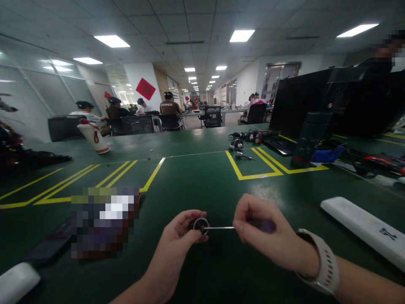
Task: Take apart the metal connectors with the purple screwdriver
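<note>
Low over the green table, my left hand [181,236] is closed around a small round metal part [201,226] with a ring-shaped rim and a dark inside. My right hand [264,230] grips the dark purple handle of a screwdriver [219,228]. Its thin shaft points left, and the tip meets the middle of the round part. The exact kind of part cannot be made out, and my left fingers cover some of it. A pale watch strap [319,261] circles my right wrist.
Yellow tape [259,176] marks the green table [190,177]. Small metal parts [238,143] lie at the back right, near a dark bottle [311,139]. A white case [363,228] is right, a pixelated object [104,223] left, a cup [94,136] farther back. Seated people are beyond.
</note>
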The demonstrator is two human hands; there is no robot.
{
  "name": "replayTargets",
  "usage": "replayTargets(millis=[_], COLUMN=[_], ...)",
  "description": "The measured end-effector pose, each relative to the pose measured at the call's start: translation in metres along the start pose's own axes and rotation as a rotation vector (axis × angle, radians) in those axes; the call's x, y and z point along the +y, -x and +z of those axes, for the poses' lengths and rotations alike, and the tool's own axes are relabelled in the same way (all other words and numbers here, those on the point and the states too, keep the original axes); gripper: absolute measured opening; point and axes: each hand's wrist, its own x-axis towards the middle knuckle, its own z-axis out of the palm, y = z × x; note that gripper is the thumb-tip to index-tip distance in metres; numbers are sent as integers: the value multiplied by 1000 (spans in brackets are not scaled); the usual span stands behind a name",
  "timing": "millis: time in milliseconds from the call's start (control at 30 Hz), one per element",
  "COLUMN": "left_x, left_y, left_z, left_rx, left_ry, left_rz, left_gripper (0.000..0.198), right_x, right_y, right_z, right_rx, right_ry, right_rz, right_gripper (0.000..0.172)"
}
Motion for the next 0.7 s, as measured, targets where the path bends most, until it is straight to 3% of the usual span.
replayTargets(millis=[67, 167, 700], left_x=[0, 0, 0], left_y=[0, 1, 1], left_z=[1, 2, 3], left_rx=[-10, -17, 24], left_ry=[-2, -14, -167], left_rz=[7, 10, 120], left_gripper=[26, 28, 25], right_x=[-4, -4, -2], right_y=[5, 8, 10], right_z=[6, 13, 18], right_rx=[2, -58, -178], right_ry=[259, 436, 587], right_rz=[-161, -298, -390], right_gripper=[10, 10, 9])
